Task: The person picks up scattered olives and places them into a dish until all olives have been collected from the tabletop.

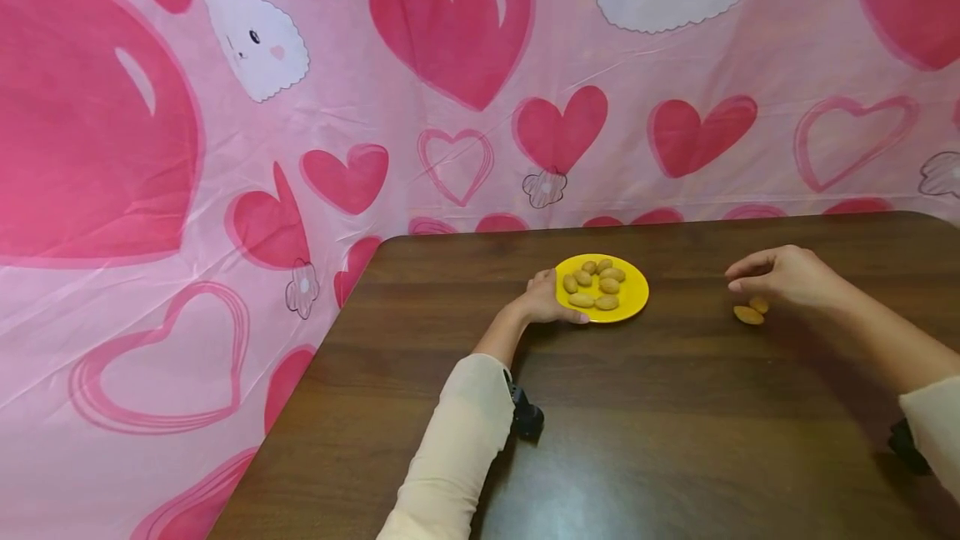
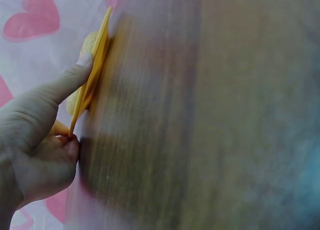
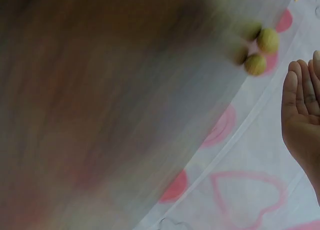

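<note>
A round yellow plate [image 1: 637, 294] lies on the table with several tan, oval, nut-like pieces [image 1: 609, 284] spread over it. My left hand [image 1: 546, 300] grips the plate's left rim; in the left wrist view, the thumb [image 2: 82, 70] is on the upper side and the other fingers are at the edge and below. My right hand [image 1: 798, 275] hovers to the right of the plate, its fingers fairly straight and holding nothing. Just below it lie two more tan oval pieces [image 1: 747, 315], one partly hidden by the hand. The right wrist view shows them apart from the hand [image 3: 302, 103].
The dark wooden table [image 1: 637, 423] extends toward me, with rounded far corners. Right behind it hangs a pink cloth [image 1: 420, 148] with hearts. A small black camera [image 1: 527, 417] is strapped at the left sleeve [image 1: 461, 432].
</note>
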Tool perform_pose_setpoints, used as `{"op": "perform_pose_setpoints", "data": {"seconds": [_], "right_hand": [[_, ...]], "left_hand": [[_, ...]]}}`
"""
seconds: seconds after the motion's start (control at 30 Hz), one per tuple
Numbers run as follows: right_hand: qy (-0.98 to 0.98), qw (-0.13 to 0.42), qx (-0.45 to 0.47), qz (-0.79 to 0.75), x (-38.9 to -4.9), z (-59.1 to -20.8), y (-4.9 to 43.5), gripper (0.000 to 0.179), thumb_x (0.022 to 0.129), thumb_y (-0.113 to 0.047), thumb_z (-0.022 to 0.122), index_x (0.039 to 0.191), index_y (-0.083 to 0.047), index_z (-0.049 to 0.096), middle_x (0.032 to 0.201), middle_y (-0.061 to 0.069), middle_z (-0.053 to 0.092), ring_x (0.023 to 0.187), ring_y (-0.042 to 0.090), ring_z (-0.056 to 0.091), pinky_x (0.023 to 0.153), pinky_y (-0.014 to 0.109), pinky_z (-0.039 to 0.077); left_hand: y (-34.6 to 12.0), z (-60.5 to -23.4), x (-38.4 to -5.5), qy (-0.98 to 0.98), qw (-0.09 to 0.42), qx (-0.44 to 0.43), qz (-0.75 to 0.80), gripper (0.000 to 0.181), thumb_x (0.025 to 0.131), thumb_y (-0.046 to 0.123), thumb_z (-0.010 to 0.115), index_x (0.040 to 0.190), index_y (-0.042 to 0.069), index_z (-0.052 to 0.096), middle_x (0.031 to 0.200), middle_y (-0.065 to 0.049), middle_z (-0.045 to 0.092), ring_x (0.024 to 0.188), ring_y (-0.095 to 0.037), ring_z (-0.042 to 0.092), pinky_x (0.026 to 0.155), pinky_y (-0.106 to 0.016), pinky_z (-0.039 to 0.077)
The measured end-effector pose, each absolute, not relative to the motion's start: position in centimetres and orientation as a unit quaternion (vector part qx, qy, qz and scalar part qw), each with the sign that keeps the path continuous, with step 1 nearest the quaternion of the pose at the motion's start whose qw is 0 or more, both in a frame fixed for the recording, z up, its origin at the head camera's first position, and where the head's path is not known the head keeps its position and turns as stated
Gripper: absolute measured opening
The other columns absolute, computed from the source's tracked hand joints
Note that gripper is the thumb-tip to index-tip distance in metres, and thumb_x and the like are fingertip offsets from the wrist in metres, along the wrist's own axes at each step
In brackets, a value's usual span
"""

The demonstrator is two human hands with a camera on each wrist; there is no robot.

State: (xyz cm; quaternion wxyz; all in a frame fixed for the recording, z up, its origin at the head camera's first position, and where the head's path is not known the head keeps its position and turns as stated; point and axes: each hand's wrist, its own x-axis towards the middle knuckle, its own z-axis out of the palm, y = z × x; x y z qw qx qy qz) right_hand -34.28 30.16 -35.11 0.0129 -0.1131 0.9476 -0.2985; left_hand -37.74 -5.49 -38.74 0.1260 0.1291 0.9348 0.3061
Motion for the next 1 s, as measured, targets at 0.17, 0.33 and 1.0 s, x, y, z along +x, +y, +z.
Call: {"op": "perform_pose_setpoints", "data": {"seconds": [0.17,0.33,1.0], "right_hand": [[0.950,0.017,-0.102,-0.294,-34.4,-35.4,32.3,0.051,0.084,-0.045,0.064,0.111,-0.002,0.066,0.104,0.017,0.065,0.099,0.035,0.054,0.075,0.041,0.045],[0.955,0.022,-0.107,-0.277,-34.7,-35.8,33.9,0.048,0.084,-0.041,0.065,0.110,0.000,0.065,0.100,0.015,0.067,0.091,0.024,0.055,0.068,0.030,0.044],[0.952,0.068,-0.174,-0.241,-35.5,-36.9,34.2,0.043,0.083,-0.030,0.069,0.107,0.005,0.065,0.107,0.028,0.061,0.108,0.053,0.044,0.084,0.060,0.037]], "left_hand": [[-5.5,-38.8,-37.8,0.935,0.124,0.130,0.306,0.105,0.072,0.044,0.076,0.148,0.006,0.014,0.148,-0.009,0.019,0.131,-0.024,0.021,0.108,-0.038,0.023],[-5.5,-38.7,-37.8,0.934,0.126,0.125,0.311,0.104,0.072,0.044,0.076,0.148,0.006,0.015,0.148,-0.009,0.019,0.130,-0.024,0.022,0.108,-0.038,0.023],[-5.5,-38.7,-37.8,0.933,0.123,0.131,0.311,0.105,0.071,0.043,0.077,0.147,0.006,0.015,0.148,-0.010,0.019,0.131,-0.024,0.022,0.108,-0.038,0.023]]}}
